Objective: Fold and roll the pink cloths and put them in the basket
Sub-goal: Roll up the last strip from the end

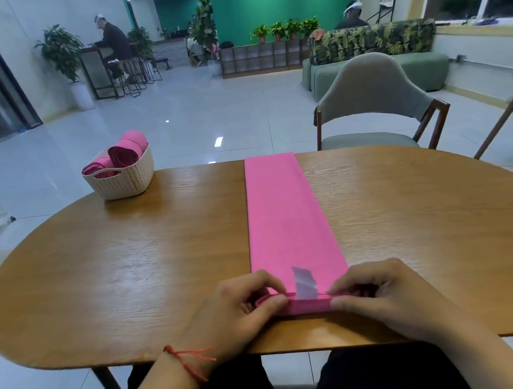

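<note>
At table's near edge, left hand [246,305] and right hand [377,295] pinch rolled end of pink cloth [283,216].

I see both hands, left [231,313] and right [387,298], pinching the pink cloth's [283,210] rolled near end on the desk [127,258].

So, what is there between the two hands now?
The head view shows the rolled near end of the pink cloth, with a pale label on it.
</note>
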Demonstrator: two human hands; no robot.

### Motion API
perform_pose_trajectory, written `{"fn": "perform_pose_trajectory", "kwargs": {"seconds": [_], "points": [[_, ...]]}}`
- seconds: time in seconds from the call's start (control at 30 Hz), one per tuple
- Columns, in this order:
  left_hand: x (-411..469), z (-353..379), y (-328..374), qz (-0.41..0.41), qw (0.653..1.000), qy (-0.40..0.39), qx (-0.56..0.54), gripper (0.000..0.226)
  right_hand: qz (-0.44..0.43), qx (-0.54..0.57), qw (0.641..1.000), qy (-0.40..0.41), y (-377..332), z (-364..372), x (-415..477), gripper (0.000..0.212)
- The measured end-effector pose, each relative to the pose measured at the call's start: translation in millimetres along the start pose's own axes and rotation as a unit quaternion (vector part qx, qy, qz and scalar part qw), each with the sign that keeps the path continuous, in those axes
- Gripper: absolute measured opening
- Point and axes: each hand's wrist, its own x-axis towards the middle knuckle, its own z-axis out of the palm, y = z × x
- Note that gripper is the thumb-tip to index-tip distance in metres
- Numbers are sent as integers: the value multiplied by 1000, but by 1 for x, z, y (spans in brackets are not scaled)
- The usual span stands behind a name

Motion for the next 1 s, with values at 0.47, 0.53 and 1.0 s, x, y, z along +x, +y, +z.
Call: {"fn": "perform_pose_trajectory", "kwargs": {"seconds": [0.47, 0.53, 1.0], "points": [[-1, 0, -3, 72, 987, 3, 147, 30, -46, -85, 995, 22, 1, 7, 0, 33], [-5, 0, 0, 93, 983, -19, 155, 25, -73, -115, 991, 12, 2, 8, -3, 37], [0, 9, -9, 2, 991, 47, 123, 10, -46, -105, 993, 30, 6, 13, 4, 7]]}}
